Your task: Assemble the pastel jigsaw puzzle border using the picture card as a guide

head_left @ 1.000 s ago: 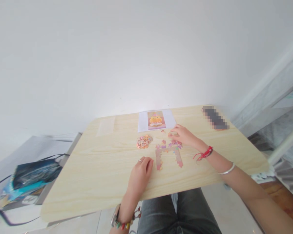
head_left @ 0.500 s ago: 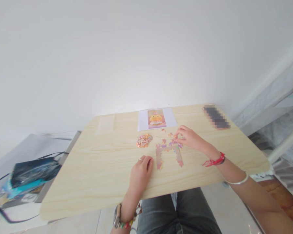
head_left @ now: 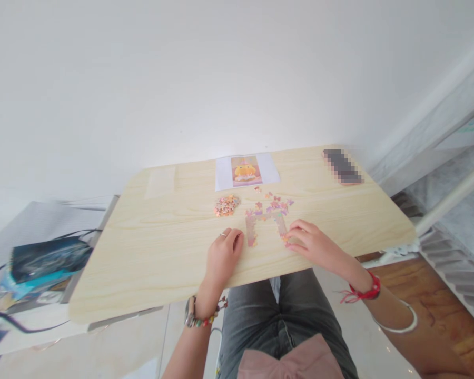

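Note:
A partly joined pink jigsaw [head_left: 265, 221] lies on the pale wooden table [head_left: 150, 252] in two upright strips linked by a crossbar. My left hand [head_left: 223, 257] rests loosely curled on the table just left of the left strip, a ring on one finger. My right hand [head_left: 314, 245] sits at the lower end of the right strip, fingertips on the pieces there; whether it grips one is unclear. A heap of loose pieces [head_left: 226, 205] lies behind and to the left. A reference picture [head_left: 245, 170] of a yellow figure lies at the far edge.
A dark phone [head_left: 342, 166] lies at the table's far right corner. A clear sheet [head_left: 160, 180] lies at the far left. A few single pieces [head_left: 269, 196] are scattered near the picture. A low stand with a dark box [head_left: 47, 260] and cables stands left. A white railing [head_left: 450, 200] runs right.
My right hand has come back from the jigsaw's top right to the lower end of its right strip. My left hand stays put. The view has tilted down.

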`<action>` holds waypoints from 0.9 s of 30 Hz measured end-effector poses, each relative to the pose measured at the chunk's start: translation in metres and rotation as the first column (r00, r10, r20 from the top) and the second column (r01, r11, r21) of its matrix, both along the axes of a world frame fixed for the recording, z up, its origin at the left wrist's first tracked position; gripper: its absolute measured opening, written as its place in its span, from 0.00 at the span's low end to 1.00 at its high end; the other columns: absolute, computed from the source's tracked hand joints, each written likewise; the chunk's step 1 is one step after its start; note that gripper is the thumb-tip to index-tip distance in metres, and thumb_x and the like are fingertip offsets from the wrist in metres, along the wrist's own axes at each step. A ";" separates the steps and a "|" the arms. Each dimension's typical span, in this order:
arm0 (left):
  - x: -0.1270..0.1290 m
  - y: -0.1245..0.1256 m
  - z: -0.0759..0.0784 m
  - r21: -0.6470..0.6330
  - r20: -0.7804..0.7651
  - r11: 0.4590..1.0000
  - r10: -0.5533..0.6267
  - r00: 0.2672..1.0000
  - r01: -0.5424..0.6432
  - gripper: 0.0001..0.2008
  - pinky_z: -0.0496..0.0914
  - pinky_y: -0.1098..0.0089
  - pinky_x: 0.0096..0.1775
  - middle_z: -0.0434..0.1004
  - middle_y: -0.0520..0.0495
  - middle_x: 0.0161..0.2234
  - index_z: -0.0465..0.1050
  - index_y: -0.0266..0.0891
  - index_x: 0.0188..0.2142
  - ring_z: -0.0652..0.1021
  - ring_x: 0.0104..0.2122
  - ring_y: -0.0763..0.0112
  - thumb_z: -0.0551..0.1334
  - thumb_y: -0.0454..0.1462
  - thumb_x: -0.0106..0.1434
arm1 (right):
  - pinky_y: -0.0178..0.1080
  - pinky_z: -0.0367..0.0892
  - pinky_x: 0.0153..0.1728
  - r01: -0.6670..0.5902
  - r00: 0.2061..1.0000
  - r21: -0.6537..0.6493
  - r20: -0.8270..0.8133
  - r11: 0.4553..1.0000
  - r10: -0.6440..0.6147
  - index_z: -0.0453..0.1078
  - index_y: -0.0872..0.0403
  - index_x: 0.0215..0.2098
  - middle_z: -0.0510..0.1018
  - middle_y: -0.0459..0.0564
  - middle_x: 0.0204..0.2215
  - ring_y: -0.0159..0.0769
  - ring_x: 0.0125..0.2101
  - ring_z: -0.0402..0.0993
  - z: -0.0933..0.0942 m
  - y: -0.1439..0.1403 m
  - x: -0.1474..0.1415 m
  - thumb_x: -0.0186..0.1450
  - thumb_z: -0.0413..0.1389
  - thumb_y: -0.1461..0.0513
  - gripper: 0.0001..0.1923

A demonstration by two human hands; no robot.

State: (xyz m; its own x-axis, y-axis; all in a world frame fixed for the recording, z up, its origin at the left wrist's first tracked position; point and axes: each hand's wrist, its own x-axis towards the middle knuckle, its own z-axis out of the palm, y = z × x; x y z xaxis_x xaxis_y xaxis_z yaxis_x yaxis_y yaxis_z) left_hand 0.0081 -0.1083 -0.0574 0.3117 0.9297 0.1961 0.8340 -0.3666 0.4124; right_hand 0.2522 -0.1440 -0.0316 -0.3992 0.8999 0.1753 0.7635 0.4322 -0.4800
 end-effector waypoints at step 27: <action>-0.002 0.001 -0.004 0.000 0.068 1.000 -0.020 0.998 0.020 0.11 0.64 0.70 0.33 0.72 0.48 0.30 0.69 0.39 0.33 0.73 0.31 0.68 0.49 0.38 0.64 | 0.41 0.63 0.38 0.059 0.992 0.023 0.108 0.998 -0.061 0.67 0.56 0.30 0.70 0.50 0.31 0.36 0.34 0.68 -0.004 -0.023 -0.005 0.63 0.51 0.65 0.05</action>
